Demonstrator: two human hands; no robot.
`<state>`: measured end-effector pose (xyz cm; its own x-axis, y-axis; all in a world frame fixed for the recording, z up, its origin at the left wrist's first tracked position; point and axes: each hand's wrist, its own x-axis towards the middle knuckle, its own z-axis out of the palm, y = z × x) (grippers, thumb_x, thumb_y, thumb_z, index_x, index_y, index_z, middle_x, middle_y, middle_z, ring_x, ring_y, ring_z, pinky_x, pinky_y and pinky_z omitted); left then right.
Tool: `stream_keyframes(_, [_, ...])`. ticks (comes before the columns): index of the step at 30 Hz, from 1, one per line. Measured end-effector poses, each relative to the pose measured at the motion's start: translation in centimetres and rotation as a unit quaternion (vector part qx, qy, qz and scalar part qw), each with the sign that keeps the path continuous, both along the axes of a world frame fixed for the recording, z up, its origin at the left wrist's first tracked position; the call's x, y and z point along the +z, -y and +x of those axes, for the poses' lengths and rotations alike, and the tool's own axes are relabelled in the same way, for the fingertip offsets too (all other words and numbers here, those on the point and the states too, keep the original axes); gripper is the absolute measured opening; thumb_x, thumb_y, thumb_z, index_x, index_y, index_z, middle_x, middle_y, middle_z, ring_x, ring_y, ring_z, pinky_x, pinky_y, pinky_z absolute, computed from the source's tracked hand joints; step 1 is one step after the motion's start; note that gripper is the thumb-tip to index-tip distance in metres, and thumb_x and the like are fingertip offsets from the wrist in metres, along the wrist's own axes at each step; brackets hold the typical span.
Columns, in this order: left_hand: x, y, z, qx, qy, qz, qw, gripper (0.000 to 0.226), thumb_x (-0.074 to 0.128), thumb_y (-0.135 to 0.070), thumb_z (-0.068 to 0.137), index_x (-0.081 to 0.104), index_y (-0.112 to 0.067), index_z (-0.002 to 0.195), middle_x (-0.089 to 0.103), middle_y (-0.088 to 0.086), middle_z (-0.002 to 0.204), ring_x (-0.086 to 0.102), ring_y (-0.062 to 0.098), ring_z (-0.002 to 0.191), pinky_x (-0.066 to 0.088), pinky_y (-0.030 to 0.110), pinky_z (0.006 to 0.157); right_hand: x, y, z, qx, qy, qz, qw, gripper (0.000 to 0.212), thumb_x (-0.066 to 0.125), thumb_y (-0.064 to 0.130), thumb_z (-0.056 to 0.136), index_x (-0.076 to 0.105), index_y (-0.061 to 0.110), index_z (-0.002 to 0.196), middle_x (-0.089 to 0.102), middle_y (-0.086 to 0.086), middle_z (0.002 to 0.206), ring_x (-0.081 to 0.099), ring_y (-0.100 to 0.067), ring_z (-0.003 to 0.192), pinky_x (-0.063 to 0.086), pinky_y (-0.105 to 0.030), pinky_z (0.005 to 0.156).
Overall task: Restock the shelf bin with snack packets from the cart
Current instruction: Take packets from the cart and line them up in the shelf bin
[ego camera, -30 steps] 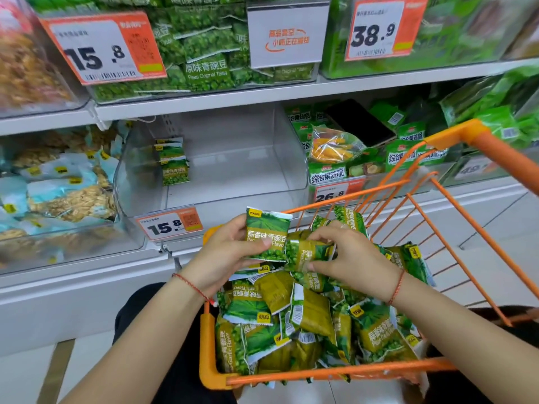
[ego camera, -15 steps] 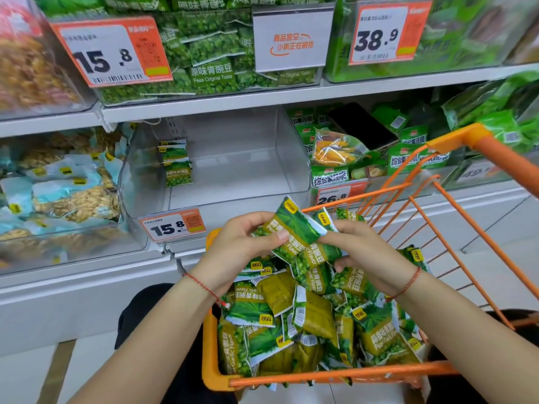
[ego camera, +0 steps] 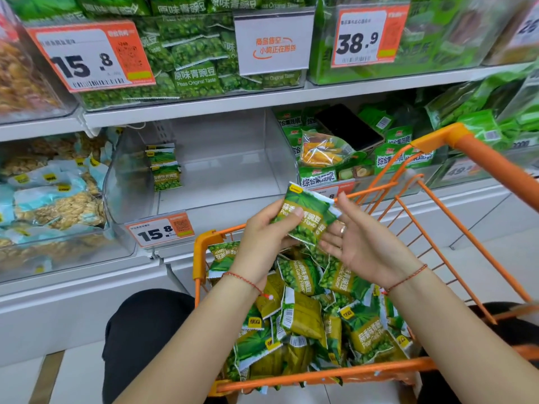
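Now a small bunch of green garlic-pea packets (ego camera: 306,217) is held in the air above the far edge of the orange cart (ego camera: 481,161), just in front of the shelf. The left hand (ego camera: 267,231) grasps this bunch, with the thumb pressed on the front of the top packet and the other fingers curled behind. The right hand (ego camera: 360,239) is released: its palm faces up and to the left, the fingers are straight and spread, and their tips lie at the lower right edge of the bunch; if they really touch it I cannot tell. A ring (ego camera: 343,229) is on one finger of this hand, and each wrist wears a thin red string. Under the hands, many more packets of the same kind (ego camera: 306,313) lie in a loose heap inside the cart. The clear shelf bin (ego camera: 233,158) stands on the lower shelf behind the cart's far left corner; only a few packets (ego camera: 166,170) stand at its back left corner. A price tag with 15.8 (ego camera: 159,231) hangs on the front edge of this bin. To the right of the bin, a dark phone (ego camera: 348,126) lies on other green packs.
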<state>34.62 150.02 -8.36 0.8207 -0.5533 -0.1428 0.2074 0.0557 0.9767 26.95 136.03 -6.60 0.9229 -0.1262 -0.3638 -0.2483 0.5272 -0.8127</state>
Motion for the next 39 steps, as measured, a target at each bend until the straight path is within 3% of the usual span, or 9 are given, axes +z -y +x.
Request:
stream_keyframes(5, [0.7,2.8,-1.0,-0.016,0.105,0.059,0.993,0.064,0.061,-0.052,0.081,0.049,-0.026,0.138,0.053,-0.009,0.137,0.052,0.01,0.123,0.047,0.033,0.1,-0.1,0.4,-0.4,-0.058,0.046,-0.023,0.997,0.004,0.064,0.019,0.08,0.061,0.018,0.078,0.07,-0.002,0.104,0.064,-0.019,0.106,0.053,-0.043,0.091])
stream_keyframes(7, [1.3,3.0,-0.8,-0.041,0.109,0.072,0.991,0.046,0.053,-0.044,0.093,0.051,-0.026,0.135,0.053,-0.016,0.129,0.054,-0.003,0.108,0.047,0.011,0.086,0.1,1.5,-0.5,-0.101,0.041,-0.042,0.993,0.009,0.064,0.018,0.083,0.056,0.015,0.082,0.068,-0.001,0.098,0.062,-0.017,0.104,0.058,-0.037,0.079])
stream_keyframes(9, [1.5,2.7,-0.3,-0.073,0.149,0.133,0.977,0.031,0.047,-0.032,0.098,0.058,-0.025,0.126,0.058,-0.013,0.118,0.055,0.0,0.104,0.047,0.014,0.086,-0.1,3.1,-0.8,-0.163,0.026,-0.05,0.985,0.006,0.061,0.017,0.088,0.056,0.016,0.086,0.063,0.003,0.096,0.061,-0.012,0.096,0.058,-0.031,0.069])
stream_keyframes(13, [0.5,2.9,-0.5,-0.296,0.302,0.298,0.856,0.035,0.054,-0.031,0.095,0.055,-0.028,0.13,0.055,-0.011,0.131,0.048,0.005,0.121,0.037,0.03,0.107,-1.6,5.1,-0.9,-0.236,-0.013,0.009,0.972,0.009,0.057,0.022,0.093,0.056,0.019,0.101,0.05,-0.002,0.121,0.053,-0.02,0.107,0.053,-0.021,0.054])
stream_keyframes(16, [-0.2,3.9,-1.2,-0.387,0.363,0.343,0.775,0.059,0.062,-0.039,0.089,0.039,-0.031,0.142,0.041,-0.009,0.146,0.036,0.01,0.133,0.027,0.025,0.107,-1.7,5.1,-0.9,-0.222,-0.01,0.078,0.972,0.017,0.053,0.022,0.094,0.06,0.012,0.104,0.062,-0.007,0.105,0.062,-0.02,0.088,0.05,-0.018,0.05])
stream_keyframes(21, [-0.7,4.6,-1.4,-0.353,0.428,0.398,0.731,0.072,0.073,-0.047,0.076,0.042,-0.03,0.139,0.048,-0.007,0.122,0.036,0.014,0.119,0.033,0.025,0.093,-1.9,5.6,-1.2,-0.259,-0.006,0.111,0.959,0.028,0.051,0.024,0.093,0.057,0.008,0.116,0.065,-0.007,0.097,0.062,-0.017,0.077,0.047,-0.017,0.048])
stream_keyframes(29, [-0.6,3.6,-1.4,-0.354,0.377,0.401,0.756,0.064,0.062,-0.068,0.073,0.045,-0.028,0.12,0.048,-0.009,0.118,0.04,0.012,0.112,0.041,0.032,0.093,-2.2,5.4,-1.0,-0.255,-0.008,0.092,0.962,0.029,0.052,0.024,0.092,0.056,0.01,0.117,0.063,-0.008,0.104,0.064,-0.018,0.077,0.047,-0.017,0.048])
stream_keyframes(34, [-0.7,3.1,-1.2,-0.345,0.409,0.416,0.735,0.063,0.07,-0.054,0.075,0.052,-0.018,0.123,0.054,0.0,0.118,0.043,0.018,0.115,0.038,0.03,0.087,-2.4,5.1,-0.9,-0.244,-0.023,0.041,0.969,0.01,0.051,0.019,0.094,0.058,0.013,0.098,0.063,-0.007,0.101,0.061,-0.028,0.098,0.05,-0.02,0.05])
stream_keyframes(39, [-0.4,1.9,0.3,-0.306,0.25,0.297,0.869,0.038,0.074,-0.036,0.079,0.06,-0.019,0.11,0.067,-0.002,0.108,0.062,0.016,0.1,0.052,0.035,0.085,-2.8,4.9,-0.7,-0.235,-0.013,0.019,0.972,0.012,0.061,0.017,0.09,0.062,0.013,0.102,0.054,-0.004,0.131,0.048,-0.022,0.126,0.056,-0.025,0.061])
